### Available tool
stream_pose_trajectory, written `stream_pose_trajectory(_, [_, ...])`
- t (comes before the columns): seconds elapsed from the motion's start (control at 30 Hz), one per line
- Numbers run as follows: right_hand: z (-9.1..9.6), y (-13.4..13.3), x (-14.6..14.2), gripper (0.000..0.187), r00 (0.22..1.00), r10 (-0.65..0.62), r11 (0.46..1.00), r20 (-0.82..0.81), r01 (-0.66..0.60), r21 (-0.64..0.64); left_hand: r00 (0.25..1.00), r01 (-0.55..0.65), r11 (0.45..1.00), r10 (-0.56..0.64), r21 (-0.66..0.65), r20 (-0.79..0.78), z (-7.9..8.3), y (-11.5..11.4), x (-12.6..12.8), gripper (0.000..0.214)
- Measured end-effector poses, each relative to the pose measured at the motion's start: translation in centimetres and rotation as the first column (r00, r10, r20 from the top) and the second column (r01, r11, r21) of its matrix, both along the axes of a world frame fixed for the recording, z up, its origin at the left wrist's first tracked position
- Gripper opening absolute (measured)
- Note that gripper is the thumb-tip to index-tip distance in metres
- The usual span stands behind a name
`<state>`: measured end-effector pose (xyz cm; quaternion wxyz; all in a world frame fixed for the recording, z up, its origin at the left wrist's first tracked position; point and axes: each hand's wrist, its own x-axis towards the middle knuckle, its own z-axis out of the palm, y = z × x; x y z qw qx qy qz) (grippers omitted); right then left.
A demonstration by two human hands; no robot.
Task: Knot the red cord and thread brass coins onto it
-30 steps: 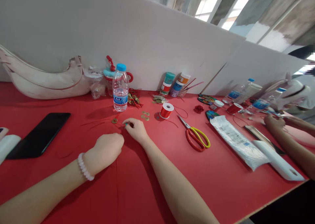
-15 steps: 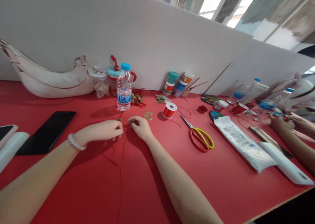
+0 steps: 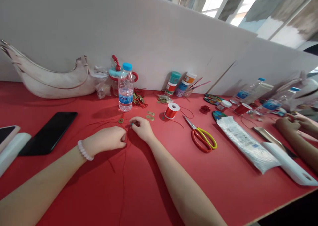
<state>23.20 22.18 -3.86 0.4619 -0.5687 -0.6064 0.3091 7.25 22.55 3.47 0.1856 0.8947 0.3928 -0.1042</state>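
Observation:
My left hand [image 3: 111,139], with a pale bead bracelet [image 3: 85,150] at the wrist, is closed with its fingertips curled under at the thin red cord [image 3: 123,173]. Just right of it, my right hand [image 3: 141,126] pinches the cord between thumb and forefinger. The cord runs down the table toward me from between the hands. A brass coin [image 3: 120,120] tied with red cord lies just beyond my hands. Several loose brass coins [image 3: 150,115] rest beyond my right hand, beside a spool of red cord [image 3: 171,110].
Red-and-yellow scissors [image 3: 201,136] lie open on the right, near a white packet [image 3: 248,143]. A water bottle [image 3: 126,90] stands behind my hands. Left are a black phone [image 3: 48,133] and a white bag [image 3: 54,83]. Another person's hands [image 3: 289,123] work at far right.
My left hand has moved slightly toward me and to the right, uncovering the tied coin. My right hand stays nearly in place.

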Motion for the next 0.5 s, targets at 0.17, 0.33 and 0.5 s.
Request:
stream_pose_trajectory(0.17, [0.5, -0.3, -0.1, 0.026, 0.999, 0.008, 1.0, 0.053, -0.009, 0.017, 0.985, 0.1, 0.987, -0.081, 0.122, -0.155, 0.9, -1.7, 0.1, 0.015])
stream_pose_trajectory(0.33, [0.9, -0.5, -0.3, 0.027, 0.995, 0.012, 1.0, 0.099, -0.012, 0.003, 0.972, 0.139, 0.981, -0.109, 0.135, -0.21, 1.4, -2.4, 0.4, 0.021])
stream_pose_trajectory(0.5, [0.6, -0.4, -0.3, 0.026, 0.998, 0.02, 0.999, 0.068, -0.022, 0.03, 0.961, 0.165, 0.977, -0.129, 0.133, -0.244, 1.6, -2.7, 0.6, 0.023])
